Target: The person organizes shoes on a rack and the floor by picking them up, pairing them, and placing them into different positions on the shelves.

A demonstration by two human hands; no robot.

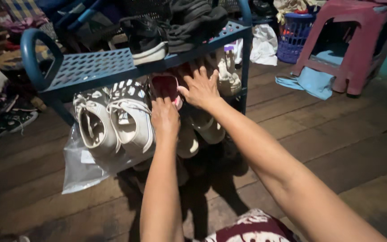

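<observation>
Both hands reach under the blue rack's upper shelf [95,67]. Left hand [165,117] grips a red shoe [165,85], fingers closed on its near end, long axis running away from the person. Right hand [201,88] is just right of it, fingers spread wide, touching it. White sneakers [113,118] lie left of the fingers.

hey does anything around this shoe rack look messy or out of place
Yes. A clear plastic bag sags off the rack's lower shelf onto the wooden floor, beneath the white sneakers. A blue cloth lies crumpled on the floor beside the red stool.
</observation>
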